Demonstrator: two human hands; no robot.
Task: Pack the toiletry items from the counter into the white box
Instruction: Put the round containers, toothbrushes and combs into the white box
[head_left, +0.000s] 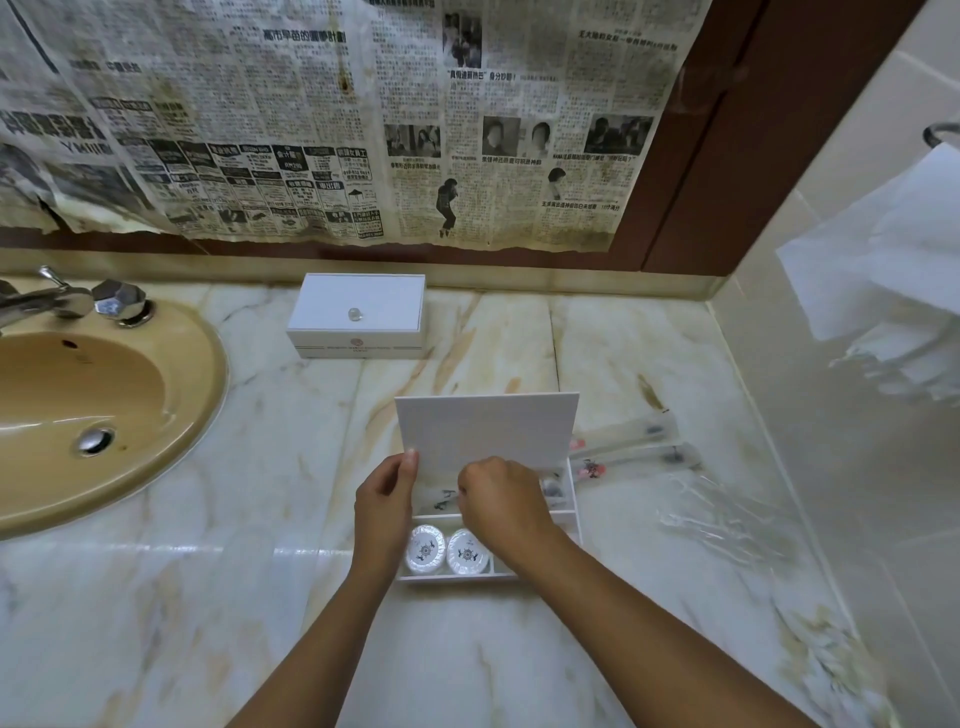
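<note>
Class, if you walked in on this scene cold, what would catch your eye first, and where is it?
Old newspaper covers the wall above the counter. At centre, the left hand holds up the lid of an open white box, while the right hand reaches inside. Two round wrapped soaps sit in its front compartment.

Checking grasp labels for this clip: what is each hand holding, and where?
Left hand pinches the raised lid of the white box at its left edge. Right hand is curled inside the box's rear compartment; whether it grips anything is hidden.

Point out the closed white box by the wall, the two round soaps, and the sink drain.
closed white box (358, 304): head view, on its lid.
round soaps (426, 549): head view, left soap's top.
sink drain (94, 440): head view, metal plug.
</note>
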